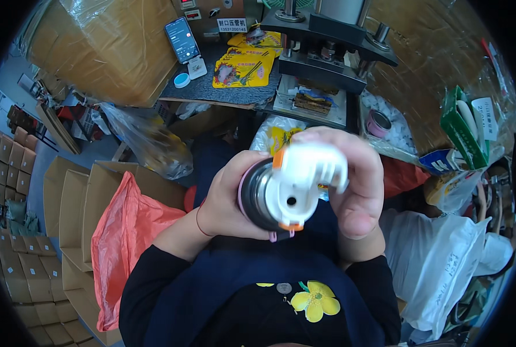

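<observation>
In the middle of the view, my left hand [226, 194] is wrapped round an insulated bottle [254, 194] with a pink and dark body and a metal neck, its top tilted to the right. On its mouth sits a white flip lid [295, 199] with orange clips and a small dark hole. The lid's raised cover [321, 162] is smeared by motion. My right hand [356, 179] curves round this cover, fingers over its far edge, thumb lower and apart from the lid. A small pink tab hangs at the bottle's near side.
Beyond my hands, a press machine [330, 52] stands on the bench, with yellow printed packets [243, 69] and a propped phone [182, 40] to its left. A pink-rimmed cup [378, 123] lies at right. Open cartons [90, 202] and a red bag [133, 231] are left, a white sack [437, 260] right.
</observation>
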`<control>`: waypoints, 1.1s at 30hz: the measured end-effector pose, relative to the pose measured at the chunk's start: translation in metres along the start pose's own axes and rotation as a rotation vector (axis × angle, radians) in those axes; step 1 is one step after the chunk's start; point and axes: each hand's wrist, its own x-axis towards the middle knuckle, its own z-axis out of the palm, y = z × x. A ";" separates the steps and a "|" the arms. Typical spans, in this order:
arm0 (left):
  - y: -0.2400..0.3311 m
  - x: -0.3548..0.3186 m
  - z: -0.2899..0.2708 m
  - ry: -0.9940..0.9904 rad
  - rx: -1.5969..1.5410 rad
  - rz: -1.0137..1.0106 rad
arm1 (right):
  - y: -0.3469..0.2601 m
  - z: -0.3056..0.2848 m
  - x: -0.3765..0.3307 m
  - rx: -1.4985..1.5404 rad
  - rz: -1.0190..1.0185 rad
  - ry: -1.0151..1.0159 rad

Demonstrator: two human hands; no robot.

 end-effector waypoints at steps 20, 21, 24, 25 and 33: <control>-0.016 -0.001 0.015 -0.047 0.038 -0.142 | 0.018 0.020 -0.034 -0.104 0.249 0.034; -0.018 -0.003 0.017 -0.029 -0.025 -0.215 | 0.019 0.021 -0.032 0.009 0.272 0.074; -0.023 -0.002 0.012 -0.036 -0.023 -0.138 | 0.021 0.025 -0.030 0.257 0.289 0.142; -0.029 -0.005 0.008 -0.032 -0.055 -0.059 | 0.024 0.022 -0.031 0.244 0.220 0.111; 0.015 0.031 -0.011 -0.006 0.269 0.544 | 0.018 0.002 -0.069 0.109 0.463 0.271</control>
